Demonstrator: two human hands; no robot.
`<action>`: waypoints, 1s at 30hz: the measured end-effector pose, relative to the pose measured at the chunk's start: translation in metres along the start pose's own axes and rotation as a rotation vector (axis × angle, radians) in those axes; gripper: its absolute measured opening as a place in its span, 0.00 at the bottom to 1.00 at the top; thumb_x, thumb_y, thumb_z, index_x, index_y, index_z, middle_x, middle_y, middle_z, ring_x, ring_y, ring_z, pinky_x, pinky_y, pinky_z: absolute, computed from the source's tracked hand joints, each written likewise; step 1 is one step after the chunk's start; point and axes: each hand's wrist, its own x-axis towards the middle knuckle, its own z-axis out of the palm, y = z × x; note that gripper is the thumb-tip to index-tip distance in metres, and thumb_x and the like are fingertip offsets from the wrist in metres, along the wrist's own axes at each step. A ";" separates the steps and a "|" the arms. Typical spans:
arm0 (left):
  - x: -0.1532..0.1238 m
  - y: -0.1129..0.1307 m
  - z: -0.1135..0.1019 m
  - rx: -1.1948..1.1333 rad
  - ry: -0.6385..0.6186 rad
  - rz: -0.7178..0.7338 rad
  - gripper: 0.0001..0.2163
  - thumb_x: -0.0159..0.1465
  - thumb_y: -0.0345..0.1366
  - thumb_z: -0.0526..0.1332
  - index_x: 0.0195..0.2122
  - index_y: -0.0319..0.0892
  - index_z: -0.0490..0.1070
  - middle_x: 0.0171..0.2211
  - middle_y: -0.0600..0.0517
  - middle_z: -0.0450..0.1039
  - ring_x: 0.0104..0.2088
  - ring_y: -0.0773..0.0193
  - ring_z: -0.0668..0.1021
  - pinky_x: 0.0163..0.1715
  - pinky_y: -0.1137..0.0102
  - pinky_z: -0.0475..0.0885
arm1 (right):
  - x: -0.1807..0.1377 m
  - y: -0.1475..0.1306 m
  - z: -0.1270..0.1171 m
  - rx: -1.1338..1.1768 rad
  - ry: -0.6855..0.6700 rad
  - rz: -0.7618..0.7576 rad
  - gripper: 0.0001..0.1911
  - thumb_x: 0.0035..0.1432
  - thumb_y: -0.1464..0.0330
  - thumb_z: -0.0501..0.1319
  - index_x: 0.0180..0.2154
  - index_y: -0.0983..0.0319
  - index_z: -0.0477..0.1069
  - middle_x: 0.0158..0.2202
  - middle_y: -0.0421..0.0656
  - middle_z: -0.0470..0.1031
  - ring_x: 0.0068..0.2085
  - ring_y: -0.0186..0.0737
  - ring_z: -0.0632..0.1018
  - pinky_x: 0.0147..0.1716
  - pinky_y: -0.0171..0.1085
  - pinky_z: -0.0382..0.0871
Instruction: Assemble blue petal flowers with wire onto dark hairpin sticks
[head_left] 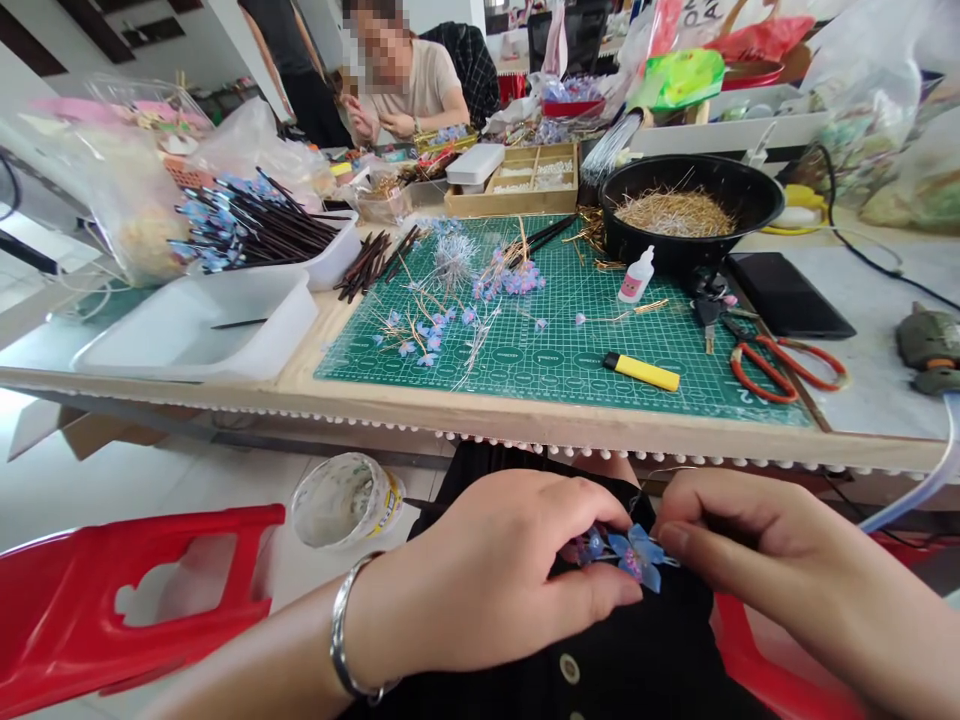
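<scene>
My left hand is closed round a blue flower hair stick above my lap. Its blue petals with a pinkish centre and some small beads stick out between thumb and fingers. A dark stick end shows on the far side of that hand. Close by the petals, my right hand has thumb and forefinger pinched together on a thin wire. How the wire runs inside the fingers is hidden.
On the green cutting mat lie small blue flowers, a glue bottle, a yellow lighter and orange-handled scissors. Behind stands a black bowl of wire pieces. White trays are left; a co-worker sits opposite.
</scene>
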 end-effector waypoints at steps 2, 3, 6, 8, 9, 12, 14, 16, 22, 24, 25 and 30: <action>0.001 0.000 -0.001 -0.049 0.006 -0.029 0.13 0.66 0.43 0.62 0.48 0.42 0.75 0.41 0.52 0.80 0.39 0.64 0.80 0.40 0.73 0.69 | 0.001 0.000 -0.001 0.005 0.002 -0.011 0.14 0.56 0.62 0.58 0.21 0.58 0.72 0.19 0.38 0.70 0.21 0.34 0.70 0.18 0.30 0.62; 0.001 0.000 -0.001 -0.071 0.008 -0.047 0.13 0.66 0.42 0.62 0.48 0.42 0.75 0.40 0.52 0.80 0.38 0.65 0.79 0.39 0.74 0.69 | 0.001 0.000 -0.002 0.005 0.008 -0.024 0.14 0.56 0.61 0.59 0.21 0.58 0.73 0.19 0.38 0.70 0.21 0.34 0.70 0.18 0.30 0.62; 0.002 0.000 -0.003 -0.146 0.016 -0.105 0.12 0.66 0.42 0.63 0.45 0.42 0.77 0.38 0.53 0.79 0.36 0.66 0.78 0.37 0.74 0.68 | 0.000 0.000 -0.004 -0.001 0.001 -0.047 0.15 0.58 0.61 0.59 0.21 0.57 0.73 0.20 0.38 0.71 0.21 0.35 0.71 0.19 0.30 0.64; 0.003 0.000 -0.004 -0.246 0.018 -0.142 0.10 0.65 0.41 0.64 0.43 0.43 0.77 0.38 0.54 0.78 0.36 0.67 0.77 0.37 0.74 0.67 | -0.002 0.002 -0.005 0.013 0.011 -0.062 0.15 0.59 0.60 0.59 0.23 0.56 0.75 0.21 0.39 0.73 0.22 0.37 0.73 0.19 0.32 0.65; 0.004 0.000 -0.004 -0.312 0.017 -0.164 0.09 0.65 0.41 0.64 0.43 0.43 0.77 0.38 0.54 0.78 0.36 0.67 0.77 0.37 0.74 0.67 | -0.003 0.004 -0.005 0.028 0.046 -0.067 0.16 0.60 0.58 0.59 0.25 0.55 0.77 0.22 0.40 0.75 0.23 0.38 0.74 0.20 0.33 0.67; 0.009 -0.003 -0.005 -0.512 0.040 -0.259 0.10 0.64 0.42 0.65 0.43 0.43 0.77 0.36 0.55 0.77 0.35 0.68 0.75 0.36 0.74 0.67 | -0.004 0.016 -0.002 0.180 0.312 -0.035 0.15 0.62 0.54 0.59 0.35 0.52 0.81 0.36 0.43 0.81 0.37 0.46 0.81 0.34 0.37 0.76; 0.014 -0.006 -0.005 -0.647 0.063 -0.330 0.12 0.63 0.43 0.67 0.43 0.42 0.76 0.33 0.54 0.76 0.33 0.69 0.75 0.33 0.74 0.66 | -0.001 0.025 0.005 0.361 0.406 0.013 0.13 0.64 0.57 0.58 0.43 0.50 0.80 0.48 0.42 0.80 0.51 0.47 0.78 0.49 0.40 0.74; 0.019 -0.009 -0.004 -0.796 0.093 -0.367 0.14 0.61 0.43 0.69 0.43 0.41 0.75 0.31 0.54 0.75 0.31 0.69 0.75 0.26 0.75 0.61 | 0.005 0.031 0.015 0.521 0.351 0.016 0.15 0.63 0.61 0.57 0.49 0.49 0.77 0.55 0.41 0.76 0.58 0.47 0.74 0.57 0.43 0.70; 0.029 -0.014 -0.004 -1.040 0.184 -0.350 0.14 0.59 0.43 0.70 0.39 0.39 0.74 0.31 0.52 0.74 0.28 0.71 0.76 0.19 0.77 0.52 | 0.022 0.028 0.030 0.932 0.211 -0.117 0.23 0.60 0.48 0.59 0.48 0.54 0.77 0.46 0.46 0.81 0.50 0.49 0.80 0.55 0.46 0.73; 0.029 -0.014 -0.004 -1.061 0.206 -0.349 0.14 0.59 0.43 0.70 0.38 0.38 0.75 0.31 0.52 0.74 0.26 0.73 0.75 0.18 0.77 0.52 | 0.023 0.027 0.030 0.919 0.192 -0.135 0.22 0.58 0.49 0.63 0.48 0.54 0.76 0.47 0.46 0.80 0.52 0.48 0.79 0.55 0.44 0.72; 0.030 -0.014 -0.004 -1.065 0.214 -0.350 0.14 0.59 0.43 0.70 0.38 0.38 0.75 0.31 0.52 0.74 0.26 0.74 0.75 0.18 0.77 0.53 | 0.022 0.027 0.031 0.881 0.179 -0.125 0.20 0.59 0.52 0.64 0.49 0.54 0.75 0.48 0.45 0.80 0.52 0.46 0.78 0.55 0.43 0.72; 0.032 -0.012 0.000 -1.079 0.213 -0.344 0.14 0.58 0.42 0.71 0.37 0.38 0.74 0.31 0.53 0.74 0.25 0.75 0.74 0.19 0.78 0.54 | 0.019 0.020 0.040 0.799 0.207 -0.030 0.12 0.62 0.57 0.65 0.43 0.56 0.74 0.32 0.39 0.74 0.33 0.35 0.73 0.32 0.30 0.71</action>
